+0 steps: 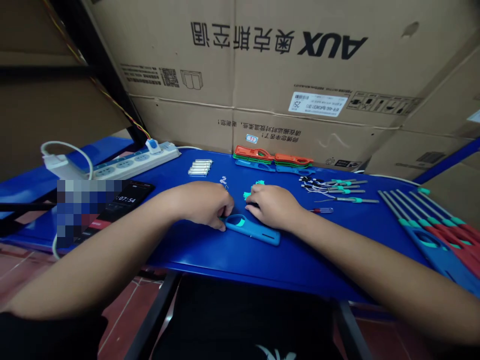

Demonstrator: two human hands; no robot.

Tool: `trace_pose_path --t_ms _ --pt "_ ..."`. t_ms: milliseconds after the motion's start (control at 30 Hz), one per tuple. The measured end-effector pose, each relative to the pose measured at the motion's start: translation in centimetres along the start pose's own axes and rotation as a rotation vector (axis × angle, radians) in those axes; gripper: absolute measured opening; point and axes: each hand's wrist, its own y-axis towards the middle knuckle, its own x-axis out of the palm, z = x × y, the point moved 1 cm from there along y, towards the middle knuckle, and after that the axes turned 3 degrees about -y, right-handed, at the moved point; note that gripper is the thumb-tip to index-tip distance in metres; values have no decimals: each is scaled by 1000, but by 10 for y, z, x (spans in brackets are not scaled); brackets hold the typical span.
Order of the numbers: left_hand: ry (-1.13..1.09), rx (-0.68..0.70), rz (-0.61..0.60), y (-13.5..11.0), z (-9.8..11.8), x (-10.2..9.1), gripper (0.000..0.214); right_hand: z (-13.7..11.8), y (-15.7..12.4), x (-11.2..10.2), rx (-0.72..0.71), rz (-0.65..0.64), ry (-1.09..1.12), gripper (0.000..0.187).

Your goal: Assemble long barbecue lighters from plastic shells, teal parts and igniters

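Note:
A blue lighter handle [258, 233] with a green trigger in its finger loop lies aslant near the table's front edge. My left hand [206, 202] is closed at the handle's left end, thumb and curled fingers pinching there. Beyond the handle, my right hand [275, 206] bends over a small heap of green plastic pieces [259, 183]. Its fingers are curled among these pieces; what they hold, if anything, is hidden. Small white parts [224, 181] lie just past my left hand. A small screwdriver [323, 210] rests right of my right wrist.
Stacked orange, green and blue handle shells [255, 154] stand at the back. White cylinders [200, 167] lie left of them. Metal lighter tubes with wires [345, 190] and assembled lighters [431, 225] fill the right. A power strip [135, 161] and phone [129, 200] are left, before a large carton [262, 75].

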Motion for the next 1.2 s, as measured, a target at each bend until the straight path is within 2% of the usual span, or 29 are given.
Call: trace_pose_path --t_ms 100,200,300,400,533,667,733,833,933,1200 --pt "1 -21 -11 -2 -5 -1 24 -1 1 3 1 -7 -30 31" --pt "-9 -12 70 -2 -7 -2 35 -1 2 8 4 4 -57 33" --pt "-44 127 204 0 1 -2 34 -3 4 9 -11 7 -61 31" --pt "-86 280 332 4 15 2 22 1 1 4 -9 6 -11 26" --pt "-164 368 450 11 30 13 23 23 -23 -11 -39 98 183 18" --pt "-252 353 415 26 34 30 41 43 -58 -15 -207 89 521 12" --pt "-317 365 378 34 33 37 38 44 -69 -10 -229 71 625 11" --pt "-393 381 352 40 32 43 29 37 -74 -2 -243 48 642 11" --pt "-410 360 353 41 32 43 29 31 -71 3 -258 52 623 11" --pt "-422 332 327 41 34 42 28 33 -72 2 -242 80 575 12"
